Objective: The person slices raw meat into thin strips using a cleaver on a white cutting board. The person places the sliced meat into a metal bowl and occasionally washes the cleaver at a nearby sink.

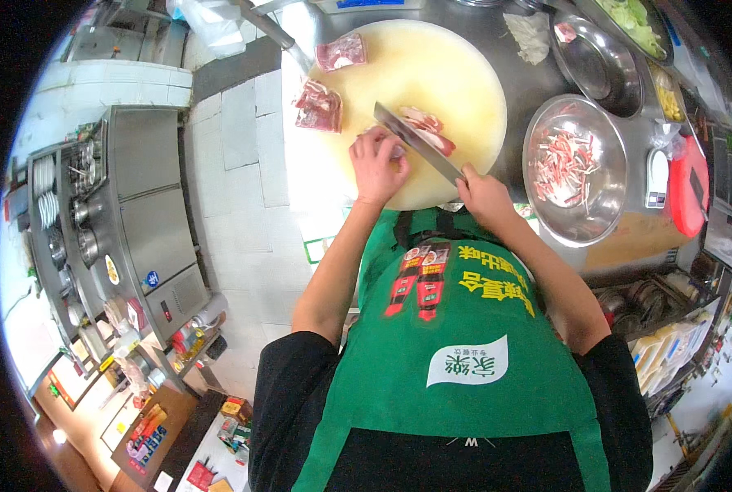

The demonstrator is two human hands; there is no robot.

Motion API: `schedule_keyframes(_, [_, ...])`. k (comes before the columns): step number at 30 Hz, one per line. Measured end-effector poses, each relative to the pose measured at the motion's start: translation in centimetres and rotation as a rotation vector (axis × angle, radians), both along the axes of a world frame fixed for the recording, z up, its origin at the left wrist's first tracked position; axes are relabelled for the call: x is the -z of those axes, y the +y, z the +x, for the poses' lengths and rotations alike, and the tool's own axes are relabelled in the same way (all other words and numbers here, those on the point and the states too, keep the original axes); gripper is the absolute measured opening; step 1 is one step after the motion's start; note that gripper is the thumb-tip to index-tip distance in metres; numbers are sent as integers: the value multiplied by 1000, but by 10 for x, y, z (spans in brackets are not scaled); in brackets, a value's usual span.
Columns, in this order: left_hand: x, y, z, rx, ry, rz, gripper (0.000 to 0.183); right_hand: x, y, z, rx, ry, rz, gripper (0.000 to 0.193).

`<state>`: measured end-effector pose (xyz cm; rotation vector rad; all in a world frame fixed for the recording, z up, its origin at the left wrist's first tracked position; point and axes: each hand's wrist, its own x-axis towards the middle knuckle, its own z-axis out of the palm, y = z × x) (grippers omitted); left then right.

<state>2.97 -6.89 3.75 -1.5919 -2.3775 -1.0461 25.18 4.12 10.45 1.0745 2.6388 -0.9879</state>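
Two red-and-white raw meat chunks (318,107) lie left on the round, pale-yellow cutting board (464,74). My left hand (380,168) curls beside the long grey steel knife (419,143); I can't tell whether it clamps anything. Red-and-white meat slices (423,121) lie right of the blade. My right hand (489,199) is wrapped around the handle, near a round, shiny steel bowl (610,197).

Bright lt o/all; glare on steel bowl (581,225); L edge washed out; fisheye bend, blk corners.

Left fingers (369,145) curled, right fingers (469,185) clenched, forearms (341,256) angled inward
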Motion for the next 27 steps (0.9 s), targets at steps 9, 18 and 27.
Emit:
schedule_keyframes(9, [-38,-26,-30,87,-54,-55,33,20,33,27,638,613,-1423,20])
schedule_keyframes(18, [-17,47,18,81,-415,-143,34,82,34,60,801,407,-1100,33])
schedule_keyframes(27, [-6,44,25,71,-897,-33,19,98,15,81,902,493,-959,38])
